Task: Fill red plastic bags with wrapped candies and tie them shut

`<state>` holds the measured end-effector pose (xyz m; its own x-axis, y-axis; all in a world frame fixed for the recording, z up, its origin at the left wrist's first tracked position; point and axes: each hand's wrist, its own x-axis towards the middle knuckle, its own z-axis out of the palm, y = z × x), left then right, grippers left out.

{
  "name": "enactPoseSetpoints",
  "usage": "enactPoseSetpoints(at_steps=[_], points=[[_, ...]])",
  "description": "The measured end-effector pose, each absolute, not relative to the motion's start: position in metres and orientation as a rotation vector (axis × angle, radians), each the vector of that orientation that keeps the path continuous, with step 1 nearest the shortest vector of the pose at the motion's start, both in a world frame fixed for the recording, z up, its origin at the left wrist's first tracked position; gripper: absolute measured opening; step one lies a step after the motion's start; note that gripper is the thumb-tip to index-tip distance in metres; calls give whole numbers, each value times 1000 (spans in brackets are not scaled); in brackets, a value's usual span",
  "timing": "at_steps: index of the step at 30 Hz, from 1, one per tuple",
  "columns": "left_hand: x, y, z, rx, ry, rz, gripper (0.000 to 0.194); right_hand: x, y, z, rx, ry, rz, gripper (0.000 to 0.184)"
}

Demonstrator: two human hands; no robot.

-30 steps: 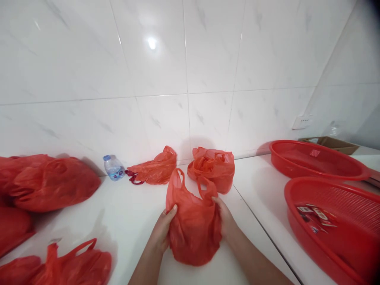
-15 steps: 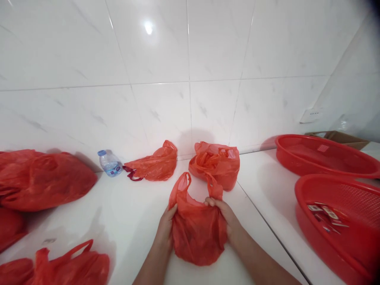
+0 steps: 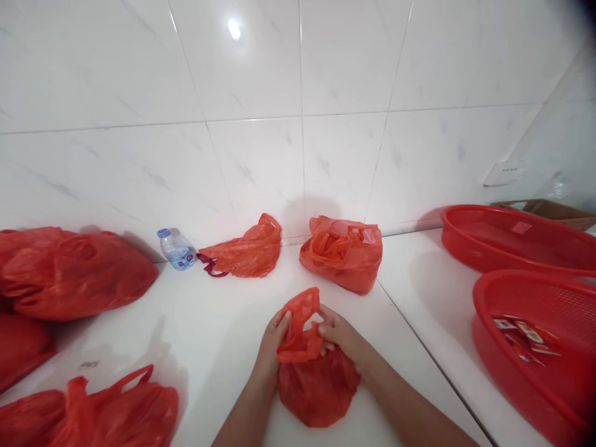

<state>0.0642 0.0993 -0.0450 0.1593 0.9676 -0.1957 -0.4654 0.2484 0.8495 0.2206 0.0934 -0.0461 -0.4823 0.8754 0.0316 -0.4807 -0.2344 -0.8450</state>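
Observation:
A red plastic bag with loop handles is held between my two hands in the lower middle of the head view. Its lower part bulges, and what it contains cannot be made out. My left hand is closed on the bag's left top edge, thumb on the outside. My right hand pinches the right side of the top near the handle, fingers curled. The upper part of the bag is gathered and folded between the hands. Behind it, by the wall, stands another red plastic bag with crumpled plastic inside.
A crumpled red bag and a small water bottle stand along the tiled wall. Full red bags lie at the left, another nearer. Two red baskets are at the right, the front one holding small packets. A cardboard box is behind.
Both hands have shifted up the bag to its top. The handles, upright and apart before, are drawn together and the mouth is folded in. The view has tilted slightly.

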Motion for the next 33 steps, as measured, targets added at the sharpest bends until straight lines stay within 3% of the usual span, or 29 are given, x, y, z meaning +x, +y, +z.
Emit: enactPoseSetpoints(at_steps=[2,5,9,14,19,26,30,33], points=[[67,103,-53,801,860,1090,30,219,93,-48,-582,-1070,1840,48],[71,102,-62,874,840,1055,30,219,94,-50,-660,-946,1812,23],[71,92,-59,984,883,1203,54,218,99,-52,-734,-737,1732,25],[70,82,-48,1148,800,1246,80,209,101,-56,-900,-863,1554,24],[70,84,-42,1049,907,1201,47,204,94,-51,-915,-1010,1458,20],[68,91,-41,983,974,1202,43,217,86,-46,-776,-812,1765,45],[66,93,-46,995,1014,1212,39,223,90,-47,-837,-1024,1700,18],[65,94,-49,977,1019,1222,34,224,93,-47,-909,-1202,1565,15]])
